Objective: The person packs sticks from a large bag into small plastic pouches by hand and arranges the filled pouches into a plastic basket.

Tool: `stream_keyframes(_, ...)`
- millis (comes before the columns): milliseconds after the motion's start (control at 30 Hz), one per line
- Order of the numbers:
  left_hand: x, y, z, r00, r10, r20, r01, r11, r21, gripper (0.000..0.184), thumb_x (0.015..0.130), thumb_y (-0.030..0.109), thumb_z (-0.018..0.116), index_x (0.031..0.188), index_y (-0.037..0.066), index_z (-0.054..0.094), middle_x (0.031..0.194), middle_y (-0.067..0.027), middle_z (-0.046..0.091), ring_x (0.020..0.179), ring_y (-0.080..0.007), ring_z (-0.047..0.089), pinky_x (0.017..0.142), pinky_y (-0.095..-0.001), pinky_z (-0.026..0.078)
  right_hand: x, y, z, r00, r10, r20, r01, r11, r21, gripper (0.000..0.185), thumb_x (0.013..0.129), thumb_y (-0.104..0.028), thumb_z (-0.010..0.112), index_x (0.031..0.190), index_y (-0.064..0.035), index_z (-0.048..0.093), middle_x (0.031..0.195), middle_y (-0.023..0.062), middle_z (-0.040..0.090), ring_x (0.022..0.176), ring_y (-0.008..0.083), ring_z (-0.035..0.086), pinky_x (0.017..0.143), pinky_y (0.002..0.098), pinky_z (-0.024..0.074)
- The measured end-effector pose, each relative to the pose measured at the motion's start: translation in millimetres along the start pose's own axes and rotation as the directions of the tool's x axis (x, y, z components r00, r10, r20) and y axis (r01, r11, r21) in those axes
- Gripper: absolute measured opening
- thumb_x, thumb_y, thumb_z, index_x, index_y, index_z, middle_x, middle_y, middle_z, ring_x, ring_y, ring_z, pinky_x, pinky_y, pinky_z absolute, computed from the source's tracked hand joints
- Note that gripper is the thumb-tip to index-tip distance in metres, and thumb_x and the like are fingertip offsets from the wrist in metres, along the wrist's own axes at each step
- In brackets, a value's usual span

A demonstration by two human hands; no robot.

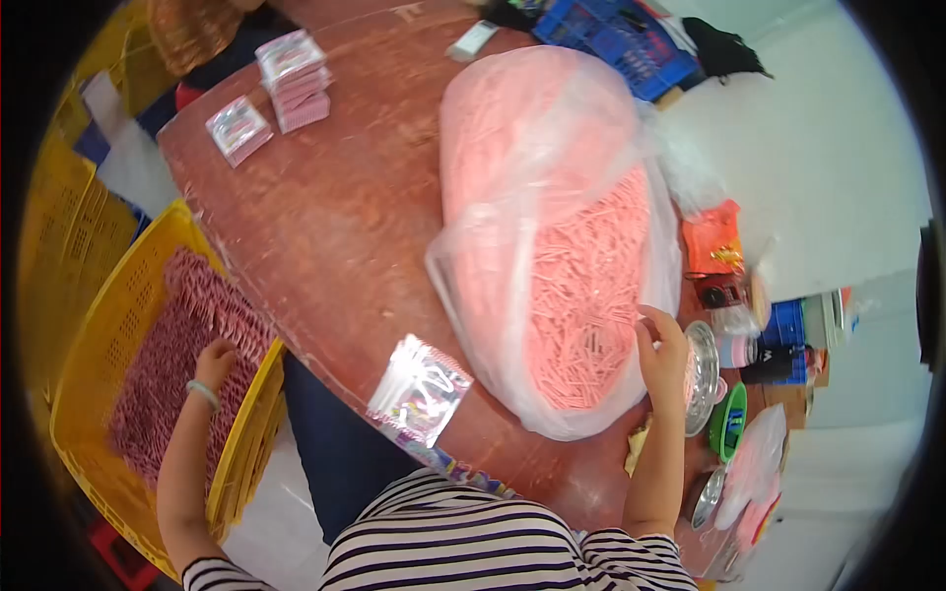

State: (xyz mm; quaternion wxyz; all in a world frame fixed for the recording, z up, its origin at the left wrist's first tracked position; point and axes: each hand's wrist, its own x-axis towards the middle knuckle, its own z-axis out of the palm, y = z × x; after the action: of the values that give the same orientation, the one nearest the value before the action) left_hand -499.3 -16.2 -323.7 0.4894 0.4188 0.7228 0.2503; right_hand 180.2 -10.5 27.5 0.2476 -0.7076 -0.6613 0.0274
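Note:
My left hand [215, 364], with a pale bracelet at the wrist, is over the yellow crate [84, 355] full of small pink-and-purple packets [148, 394]. Its fingers are curled together; what they hold, if anything, is too small to tell. On the red table, my right hand [665, 350] reaches to the lower right edge of a large clear plastic bag [473, 295] of thin pink sticks [591, 286]. Thumb and forefinger are apart at the sticks, with nothing visible between them. A shiny printed packet stack [422, 392] lies at the table's near edge.
Packet stacks [294, 79] stand on the red table [325, 217] at the upper left. Past my right hand are a metal bowl [702, 379], a green basket [729, 422] and another metal bowl [708, 497]. A blue crate [621, 44] lies at the top.

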Motion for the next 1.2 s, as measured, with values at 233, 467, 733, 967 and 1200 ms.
stream_keyframes(233,-104.5,206.2,-11.1,0.816,0.425,-0.393,-0.333,0.9,0.281,0.012,0.092,0.003,0.054,0.1,-0.001,0.063,0.082,-0.0035,0.059,0.072,-0.0099,0.052,0.065,-0.0257,0.044,23.4,48.6,14.6,0.962,-0.267,0.059,0.272,0.957,-0.105,0.015,0.078,0.004,0.061,0.092,0.0006,0.064,0.08,0.0162,0.057,0.077,0.0357,0.058,0.071,0.0408,0.048)
stream_keyframes(467,-200.7,286.7,93.7,0.721,0.666,-0.189,-0.637,0.745,0.198,0.011,0.085,-0.004,0.059,0.095,-0.001,0.064,0.086,-0.0074,0.06,0.076,-0.0147,0.056,0.068,-0.0262,0.044,26.1,83.2,29.9,0.968,-0.197,0.153,0.203,0.979,-0.022,0.012,0.078,0.0,0.06,0.088,-0.0002,0.064,0.082,0.0183,0.058,0.077,0.0386,0.06,0.071,0.0449,0.0482)
stream_keyframes(733,-225.7,306.6,151.6,0.721,0.681,-0.127,-0.65,0.729,0.216,0.013,0.083,-0.002,0.061,0.095,-0.001,0.065,0.089,-0.0101,0.062,0.078,-0.0206,0.06,0.07,-0.0285,0.047,15.7,79.6,12.6,0.963,-0.199,0.183,0.194,0.98,0.048,0.018,0.075,0.001,0.063,0.093,-0.0003,0.064,0.087,0.0173,0.057,0.082,0.0351,0.059,0.072,0.04,0.048)
stream_keyframes(967,-225.0,313.8,170.1,0.745,0.655,-0.129,-0.624,0.752,0.212,0.012,0.084,-0.002,0.061,0.096,-0.002,0.065,0.091,-0.0096,0.062,0.076,-0.018,0.06,0.068,-0.0266,0.049,11.8,43.4,26.8,0.916,-0.329,0.229,0.31,0.944,0.115,0.039,0.073,0.003,0.066,0.111,-0.0004,0.057,0.101,0.0181,0.052,0.095,0.0369,0.056,0.08,0.0409,0.0483)
stream_keyframes(1200,-226.1,313.2,171.7,0.716,0.682,-0.147,-0.642,0.727,0.243,0.013,0.084,-0.001,0.061,0.096,-0.002,0.065,0.092,-0.0091,0.062,0.076,-0.0164,0.062,0.067,-0.0256,0.05,7.6,54.9,33.9,0.95,-0.206,0.236,0.196,0.978,0.066,0.044,0.071,-0.002,0.072,0.111,-0.0002,0.056,0.1,0.0167,0.05,0.094,0.0352,0.056,0.08,0.0405,0.0482)
